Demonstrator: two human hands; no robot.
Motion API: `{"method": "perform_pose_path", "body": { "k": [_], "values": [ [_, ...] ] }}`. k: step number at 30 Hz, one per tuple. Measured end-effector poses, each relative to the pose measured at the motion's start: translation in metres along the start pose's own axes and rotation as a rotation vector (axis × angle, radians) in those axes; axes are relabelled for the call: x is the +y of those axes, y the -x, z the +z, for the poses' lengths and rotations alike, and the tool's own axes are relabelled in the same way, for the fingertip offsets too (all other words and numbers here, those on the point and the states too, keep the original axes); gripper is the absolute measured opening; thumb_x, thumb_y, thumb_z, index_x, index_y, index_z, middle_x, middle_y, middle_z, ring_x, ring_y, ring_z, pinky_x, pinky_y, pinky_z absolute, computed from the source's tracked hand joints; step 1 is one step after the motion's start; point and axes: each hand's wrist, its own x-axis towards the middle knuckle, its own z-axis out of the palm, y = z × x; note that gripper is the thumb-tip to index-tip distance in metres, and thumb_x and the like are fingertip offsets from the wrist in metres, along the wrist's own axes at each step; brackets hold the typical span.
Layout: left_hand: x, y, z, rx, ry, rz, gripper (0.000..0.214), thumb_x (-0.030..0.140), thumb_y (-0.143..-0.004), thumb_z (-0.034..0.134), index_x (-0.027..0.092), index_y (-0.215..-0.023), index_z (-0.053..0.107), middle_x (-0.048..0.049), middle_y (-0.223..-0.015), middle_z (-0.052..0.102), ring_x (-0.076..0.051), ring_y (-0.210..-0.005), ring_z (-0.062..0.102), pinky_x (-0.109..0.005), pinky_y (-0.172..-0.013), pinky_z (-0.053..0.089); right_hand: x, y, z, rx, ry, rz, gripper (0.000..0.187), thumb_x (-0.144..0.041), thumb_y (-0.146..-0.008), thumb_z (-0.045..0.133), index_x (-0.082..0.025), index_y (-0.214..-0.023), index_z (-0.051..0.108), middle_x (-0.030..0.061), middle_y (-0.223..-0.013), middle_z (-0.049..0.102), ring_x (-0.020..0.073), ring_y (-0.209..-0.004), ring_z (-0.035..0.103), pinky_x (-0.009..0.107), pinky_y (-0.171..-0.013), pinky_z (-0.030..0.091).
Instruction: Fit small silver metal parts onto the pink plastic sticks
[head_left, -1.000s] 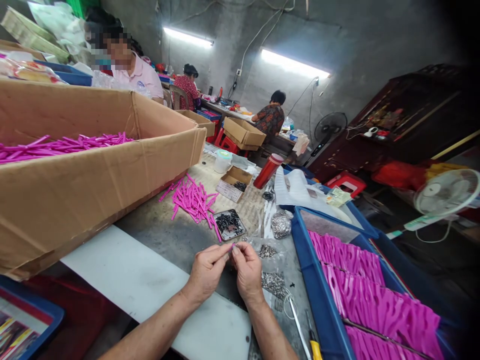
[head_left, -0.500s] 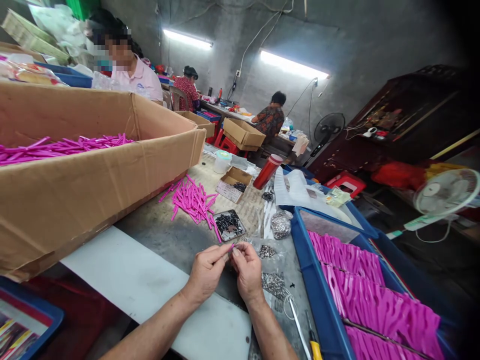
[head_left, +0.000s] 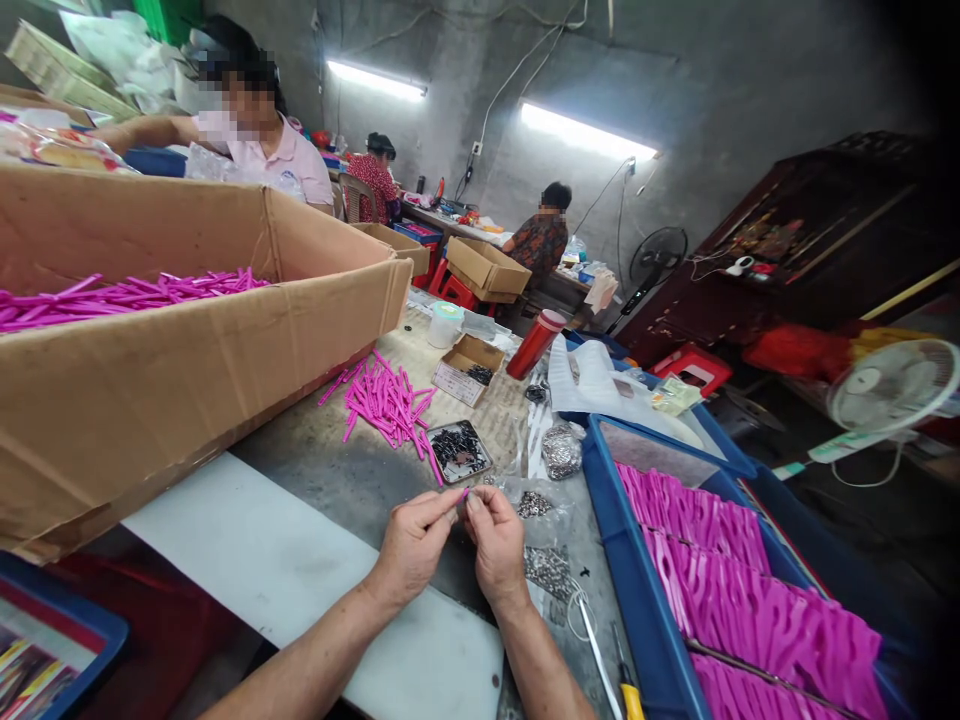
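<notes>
My left hand (head_left: 411, 543) and my right hand (head_left: 495, 543) meet fingertip to fingertip over the grey table, both pinched on one small pink plastic piece (head_left: 465, 494) whose tip shows between them. Just beyond the fingers lies a small metal tray of dark metal parts (head_left: 459, 450). A loose pile of pink sticks (head_left: 386, 400) lies farther back on the table. Small heaps of silvery parts (head_left: 534, 503) lie right of my hands.
A large cardboard box (head_left: 187, 370) holding pink sticks fills the left. A blue crate (head_left: 637, 590) with stacked pink pieces stands at the right. A white board (head_left: 285, 570) lies under my forearms. A red flask (head_left: 534, 343), a small carton (head_left: 469, 367), fans and three seated people are behind.
My hands stay pinched in the same place. The person behind the cardboard box has stretched an arm out to the left.
</notes>
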Motion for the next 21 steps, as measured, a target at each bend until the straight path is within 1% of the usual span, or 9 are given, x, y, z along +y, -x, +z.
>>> {"method": "perform_pose_path", "body": {
  "k": [3,7,11,13,17,19,21],
  "values": [
    [0.0024,-0.0005,-0.0001,0.011,-0.016,0.007,0.028,0.012,-0.075,0.045,0.017,-0.097,0.063,-0.0035,-0.068,0.06,-0.013,-0.062,0.054,-0.023,-0.058,0.045,0.0007,-0.0008,-0.0001,0.016,0.059,-0.048,0.017,-0.034,-0.071,0.053,-0.017,-0.069,0.05,-0.004,-0.056,0.042,0.0092,-0.048,0.037,0.02,-0.044,0.029],
    [0.0021,0.0,0.0001,0.013,-0.03,0.017,0.028,0.012,-0.075,0.044,0.016,-0.096,0.063,-0.0028,-0.063,0.058,-0.013,-0.059,0.052,-0.022,-0.056,0.044,0.0015,-0.0006,0.0009,0.014,0.085,-0.065,0.021,-0.035,-0.073,0.049,-0.017,-0.064,0.048,-0.0052,-0.053,0.037,0.0086,-0.046,0.033,0.02,-0.043,0.028],
    [0.0,0.0004,0.0003,-0.001,0.023,-0.005,0.029,0.012,-0.075,0.044,0.017,-0.097,0.062,-0.0045,-0.075,0.062,-0.014,-0.069,0.056,-0.024,-0.064,0.045,0.0008,0.0001,0.0015,-0.014,0.014,-0.001,0.025,-0.039,-0.075,0.046,-0.017,-0.063,0.045,-0.0053,-0.052,0.036,0.0081,-0.044,0.032,0.019,-0.04,0.025],
    [-0.0006,0.0,0.0003,-0.001,0.037,-0.029,0.03,0.012,-0.074,0.044,0.018,-0.097,0.062,-0.0048,-0.079,0.063,-0.014,-0.071,0.056,-0.024,-0.065,0.046,0.0006,0.0,0.001,-0.018,0.014,0.001,0.024,-0.039,-0.075,0.046,-0.017,-0.066,0.047,-0.0048,-0.053,0.038,0.0084,-0.045,0.034,0.02,-0.04,0.026],
    [-0.0008,-0.0008,0.0004,0.004,0.032,-0.037,0.03,0.011,-0.074,0.044,0.017,-0.097,0.062,-0.0049,-0.076,0.063,-0.014,-0.068,0.056,-0.024,-0.063,0.046,0.0007,-0.0006,-0.0001,-0.001,0.112,-0.078,0.017,-0.034,-0.073,0.05,-0.017,-0.073,0.05,-0.0028,-0.06,0.045,0.0104,-0.053,0.04,0.021,-0.048,0.033],
    [-0.0006,-0.0006,0.0007,0.007,0.029,-0.025,0.03,0.012,-0.074,0.044,0.017,-0.097,0.062,-0.0045,-0.074,0.062,-0.014,-0.067,0.055,-0.024,-0.062,0.045,0.0005,-0.0005,-0.0001,0.006,0.176,-0.114,0.016,-0.033,-0.075,0.049,-0.017,-0.071,0.05,-0.0024,-0.06,0.045,0.0111,-0.055,0.041,0.022,-0.05,0.033],
    [-0.0003,-0.0001,0.001,0.015,0.015,-0.006,0.029,0.013,-0.074,0.044,0.017,-0.096,0.063,-0.0035,-0.069,0.061,-0.013,-0.062,0.054,-0.023,-0.058,0.045,0.0005,-0.0002,0.0006,0.012,0.213,-0.128,0.019,-0.033,-0.076,0.046,-0.017,-0.067,0.049,-0.0029,-0.057,0.043,0.0109,-0.053,0.04,0.022,-0.048,0.033]
  ]
}}
